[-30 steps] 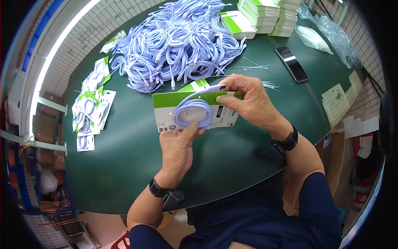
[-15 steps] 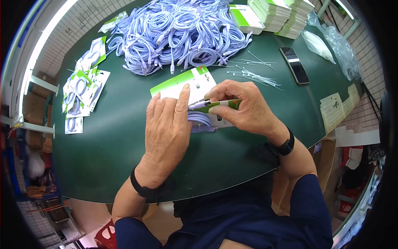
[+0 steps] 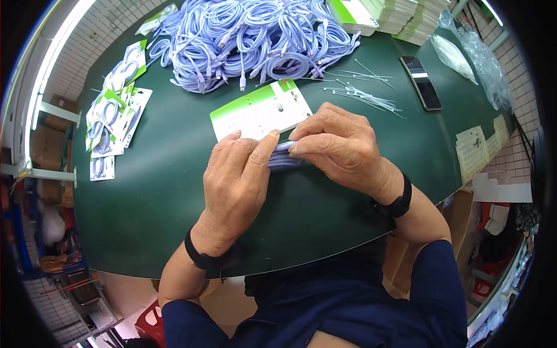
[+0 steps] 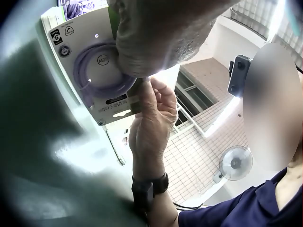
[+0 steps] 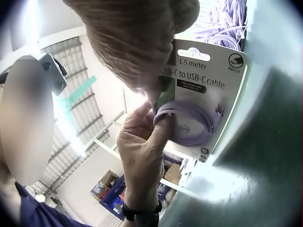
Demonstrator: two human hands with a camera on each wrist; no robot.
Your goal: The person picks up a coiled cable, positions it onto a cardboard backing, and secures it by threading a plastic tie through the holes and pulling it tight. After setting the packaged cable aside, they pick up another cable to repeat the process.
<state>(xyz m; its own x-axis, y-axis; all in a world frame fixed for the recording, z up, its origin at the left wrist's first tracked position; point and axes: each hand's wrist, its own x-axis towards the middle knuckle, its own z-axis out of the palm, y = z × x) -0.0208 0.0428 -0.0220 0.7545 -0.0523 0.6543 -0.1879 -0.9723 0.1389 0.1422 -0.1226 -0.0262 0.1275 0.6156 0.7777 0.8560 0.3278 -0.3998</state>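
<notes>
The left hand (image 3: 235, 180) pinches a printed card (image 5: 222, 94) with a lilac cable (image 3: 285, 160) coiled against its face; the right wrist view shows the thumb pressed on the coil and the other fingers at the card's edge. The right hand (image 3: 348, 148), just beside it, has its thumb and forefinger together at the card's green edge, pinching an end of the cable; the tip of that end is hidden by the fingers. The card and cable are thus between the two hands, over the green table (image 3: 168, 220), the card seen nearly edge-on from the head. Just beyond the left hand's fingertips a second card (image 3: 264, 110), white with a green band, lies flat. Farther beyond both hands is a big heap of lilac cables (image 3: 249, 40). Well to the left of the left hand, cards with cables on them (image 3: 107, 116) lie overlapping. Beyond the right hand are thin white ties (image 3: 365, 97) in a loose bunch, and to the right of those a dark phone (image 3: 422, 84). Stacked cards (image 3: 400, 17) stand farther beyond the right hand, and a yellowed paper (image 3: 478, 148) lies to its right. Each wrist wears a black strap (image 3: 400, 203).
</notes>
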